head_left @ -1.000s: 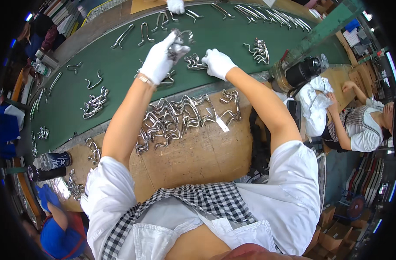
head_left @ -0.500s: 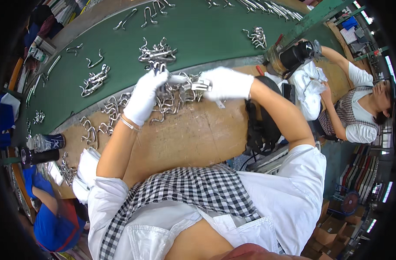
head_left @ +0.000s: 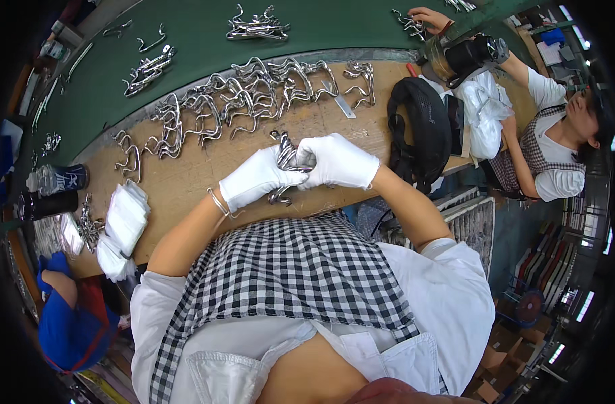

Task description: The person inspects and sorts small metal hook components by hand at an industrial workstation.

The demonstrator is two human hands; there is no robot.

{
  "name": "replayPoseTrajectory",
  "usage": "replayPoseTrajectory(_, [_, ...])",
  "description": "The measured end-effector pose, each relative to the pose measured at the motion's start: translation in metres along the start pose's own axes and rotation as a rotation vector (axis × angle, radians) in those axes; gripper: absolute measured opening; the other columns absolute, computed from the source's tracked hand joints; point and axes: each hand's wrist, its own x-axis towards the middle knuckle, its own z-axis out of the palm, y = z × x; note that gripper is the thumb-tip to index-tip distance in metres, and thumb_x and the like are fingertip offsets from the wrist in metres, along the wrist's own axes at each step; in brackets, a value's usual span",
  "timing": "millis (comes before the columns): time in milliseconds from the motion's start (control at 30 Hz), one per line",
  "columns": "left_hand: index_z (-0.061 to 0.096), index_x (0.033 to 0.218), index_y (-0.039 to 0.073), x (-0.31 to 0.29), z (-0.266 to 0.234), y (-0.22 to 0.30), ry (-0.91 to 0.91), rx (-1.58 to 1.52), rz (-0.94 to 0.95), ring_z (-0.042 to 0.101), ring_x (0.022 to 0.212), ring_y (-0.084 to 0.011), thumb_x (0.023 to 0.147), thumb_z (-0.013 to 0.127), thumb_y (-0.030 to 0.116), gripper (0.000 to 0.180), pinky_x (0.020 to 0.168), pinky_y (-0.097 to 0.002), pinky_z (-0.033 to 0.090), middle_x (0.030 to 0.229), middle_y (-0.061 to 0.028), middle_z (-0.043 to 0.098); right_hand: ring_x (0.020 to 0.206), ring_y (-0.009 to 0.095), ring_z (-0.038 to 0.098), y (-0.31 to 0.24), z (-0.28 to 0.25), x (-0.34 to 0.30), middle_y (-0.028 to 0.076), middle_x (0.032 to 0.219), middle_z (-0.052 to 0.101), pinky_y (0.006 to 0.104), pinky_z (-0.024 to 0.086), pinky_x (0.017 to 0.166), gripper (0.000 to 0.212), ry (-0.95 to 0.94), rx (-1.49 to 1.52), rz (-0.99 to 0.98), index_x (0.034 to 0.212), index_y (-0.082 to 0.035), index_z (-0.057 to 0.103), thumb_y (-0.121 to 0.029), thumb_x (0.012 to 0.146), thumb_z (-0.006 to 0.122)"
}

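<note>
- Head view, front and centre: left hand, white glove on, fingers and thumb closed round a small bundle of shiny bent metal pieces, held up just over the near edge of the wooden table
- Right hand, gloved too, has its fingers curled onto the other side of that same bundle, so both hands are gripping it; can't count the pieces, they overlap too much
- Loads more bent pieces sit in a tangled row along the table's far edge, with a flat pale strip lying near the right end of the row
- Black bag is by the table's right edge, white plastic bag a bit past it
- Table's left edge has a black bottle, and white packs sit toward the near left corner
- Green surface runs along the table's far edge, carrying a pile of metal parts and a second heap left of it
- Co-worker's bare hand over on the right is at another little metal cluster; can't tell if it's gripping any
</note>
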Motion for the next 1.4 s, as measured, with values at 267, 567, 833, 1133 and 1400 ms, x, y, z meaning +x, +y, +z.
replayPoseTrajectory(267, [0.063,0.091,0.003,-0.004,0.002,-0.018,0.011,-0.206,-0.084,0.057,0.071,-0.0077,0.085,0.071,0.016,0.016,0.063,-0.0232,0.046,0.082,-0.0016,0.064,0.108,0.03,0.057,0.062,-0.02,0.008,0.015,0.116,0.06,0.0408,0.047,0.092,0.054,0.799,-0.116,0.088,0.113,-0.008,0.062,-0.031,0.068,0.081])
replayPoseTrajectory(567, [0.06,0.096,0.003,0.0,0.01,-0.028,0.19,-0.408,-0.051,0.058,0.069,-0.0077,0.088,0.066,0.011,0.013,0.06,-0.0218,0.046,0.084,-0.0043,0.066,0.124,0.041,0.038,0.077,-0.015,0.048,0.013,0.134,0.046,0.0515,0.042,0.094,0.051,0.85,-0.502,0.365,0.116,-0.028,0.063,-0.035,0.068,0.079])
replayPoseTrajectory(833, [0.06,0.097,0.003,0.001,0.011,-0.023,0.221,-0.412,-0.048,0.058,0.067,-0.0072,0.089,0.066,0.011,0.013,0.059,-0.0214,0.045,0.084,-0.0053,0.068,0.112,0.033,0.051,0.118,-0.033,0.073,0.003,0.11,0.062,0.046,0.047,0.086,0.02,0.936,-0.655,0.324,0.092,-0.024,0.07,-0.017,0.073,0.071])
replayPoseTrajectory(1133, [0.064,0.1,0.0,-0.005,0.01,-0.026,0.229,-0.467,-0.084,0.059,0.065,-0.0073,0.09,0.066,0.013,0.017,0.058,-0.0215,0.047,0.085,-0.0053,0.069,0.115,0.033,0.051,0.182,-0.131,0.134,0.006,0.117,0.061,0.0466,0.049,0.088,0.019,1.097,-0.779,0.532,0.098,-0.024,0.069,-0.018,0.083,0.06])
replayPoseTrajectory(1400, [0.065,0.1,-0.001,-0.006,0.006,-0.024,0.296,-0.541,-0.041,0.06,0.07,-0.0076,0.09,0.065,0.014,0.017,0.063,-0.0222,0.047,0.087,-0.0054,0.069,0.131,0.034,0.041,0.154,-0.196,0.142,0.016,0.14,0.046,0.0484,0.034,0.107,0.042,1.011,-0.658,0.483,0.127,-0.015,0.058,-0.013,0.085,0.053])
